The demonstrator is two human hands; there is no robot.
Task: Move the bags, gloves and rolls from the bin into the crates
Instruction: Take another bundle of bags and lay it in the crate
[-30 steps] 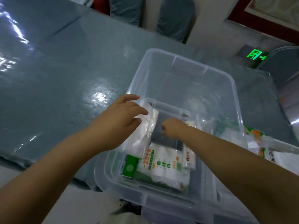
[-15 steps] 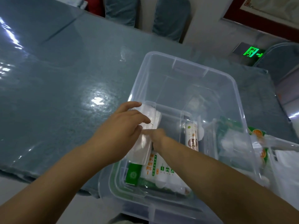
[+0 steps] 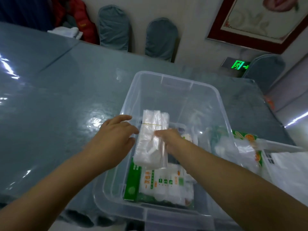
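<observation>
A clear plastic crate (image 3: pixel 173 84) stands on the blue-grey table. Over its near left part my right hand (image 3: pixel 168 139) grips a bundle of clear plastic bags (image 3: pixel 151 139) tied with a yellow rubber band. My left hand (image 3: pixel 115 137) is just left of the bundle, fingers apart, touching or nearly touching its edge. Under the bundle, inside the crate, lie a white and green pack of gloves (image 3: pixel 163 182) and a green box (image 3: pixel 132 182). A roll (image 3: pixel 187 136) shows partly behind my right hand.
At the right stands another clear bin (image 3: pixel 275 145) with green and orange packets (image 3: pixel 246 137) and white bags. Covered chairs (image 3: pixel 160 39) line the far side of the table (image 3: pixel 58 100). A red jacket and white cloth lie at the far left.
The bundle of bags has passed from my left hand to my right hand and now stands more upright over the crate. My left hand has opened and drawn slightly left. The view tilted up.
</observation>
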